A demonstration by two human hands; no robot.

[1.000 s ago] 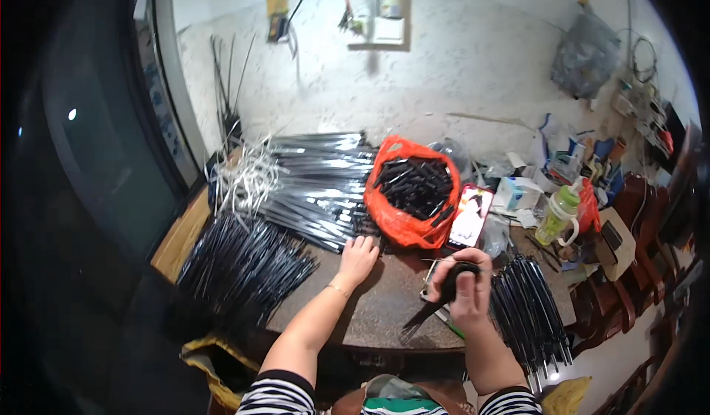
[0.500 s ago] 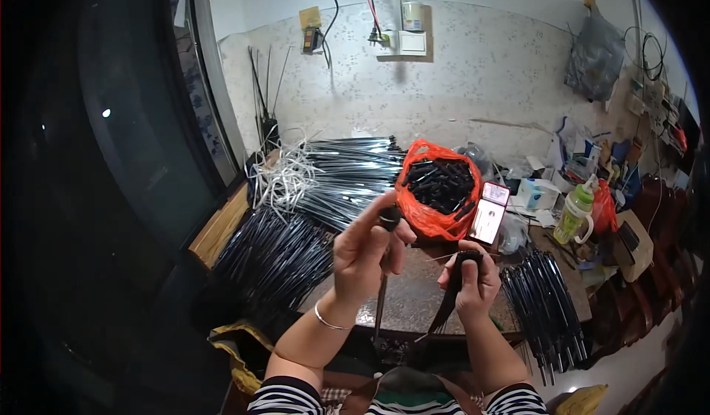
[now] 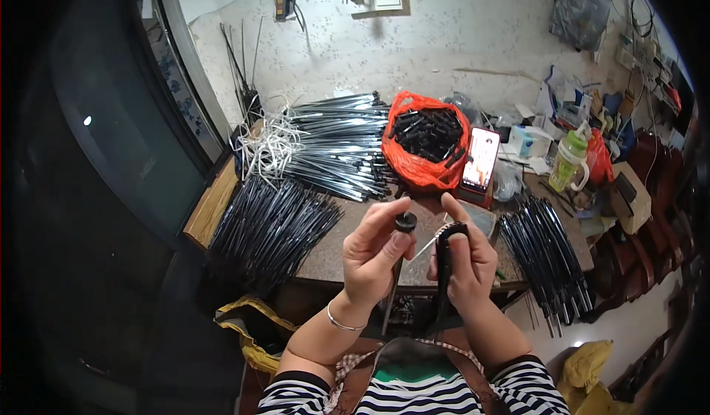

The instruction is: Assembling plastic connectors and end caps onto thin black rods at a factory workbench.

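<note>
My left hand point(image 3: 373, 256) is raised in front of me, its fingers pinched on a thin dark rod point(image 3: 390, 297) topped by a small round black cap point(image 3: 404, 222). My right hand point(image 3: 464, 260) sits just beside it, gripping a black-handled tool point(image 3: 442, 267) whose metal tip points toward the cap. Behind the hands stands an orange plastic bag point(image 3: 414, 165) full of small black parts. Bundles of thin black rods point(image 3: 274, 223) lie at the table's left, and another bundle of rods point(image 3: 543, 248) lies at its right.
A phone point(image 3: 481, 159) with a lit screen leans beside the orange bag. Silver-tipped rods point(image 3: 336, 149) and white cords point(image 3: 270, 145) pile at the back left. A green bottle point(image 3: 567, 162), boxes and clutter fill the right side. A dark window point(image 3: 111, 134) stands at left.
My left hand left the tabletop, rose with a rod and cap, and met my right hand. My right hand lifted the tool from the table to chest height.
</note>
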